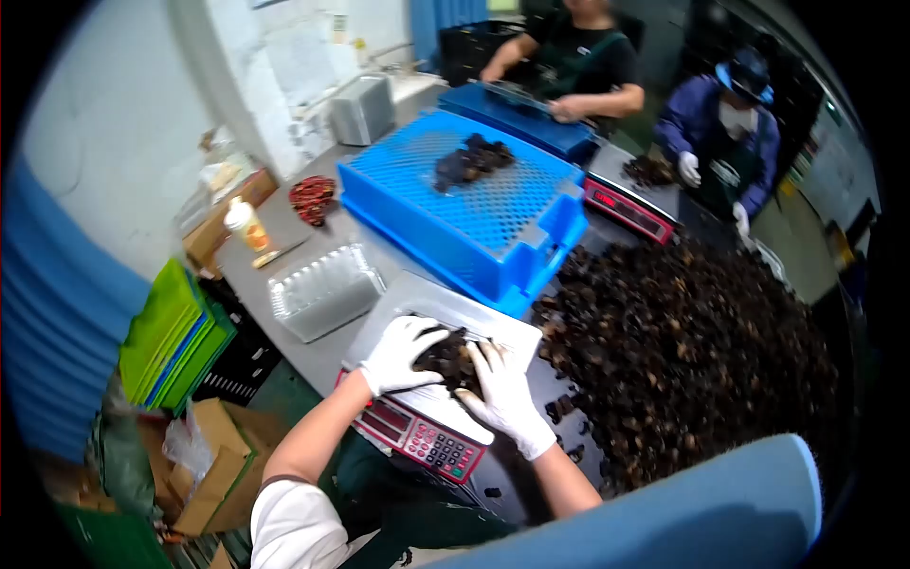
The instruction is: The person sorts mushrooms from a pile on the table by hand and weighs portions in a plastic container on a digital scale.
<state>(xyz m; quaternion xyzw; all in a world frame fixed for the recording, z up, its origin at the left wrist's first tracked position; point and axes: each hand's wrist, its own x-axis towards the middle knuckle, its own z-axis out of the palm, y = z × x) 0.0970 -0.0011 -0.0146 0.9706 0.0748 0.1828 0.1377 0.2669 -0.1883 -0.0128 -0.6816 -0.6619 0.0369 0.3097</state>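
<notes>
The left hand [398,360], fingers spread and curved, cups the dark clump [449,357] at nine o'clock; the right hand [509,394], fingers parted, at four. The clump lies on the scale pan [502,329], the large heap [692,360] at three. Light, even inward pressure from both palms would best keep loose pieces inside the rim.

Our left hand [403,356] and right hand [504,394]: white-gloved, backs up, near each other, not touching. Left fingers parted from thumb, directed toward the right hand. Right fingers loosely spread and extended forward, thumb out toward the left. Left forearm [318,431] bare, angled inward, white sleeve [296,526] above. Right forearm [566,482] bare, also angled inward.
</notes>
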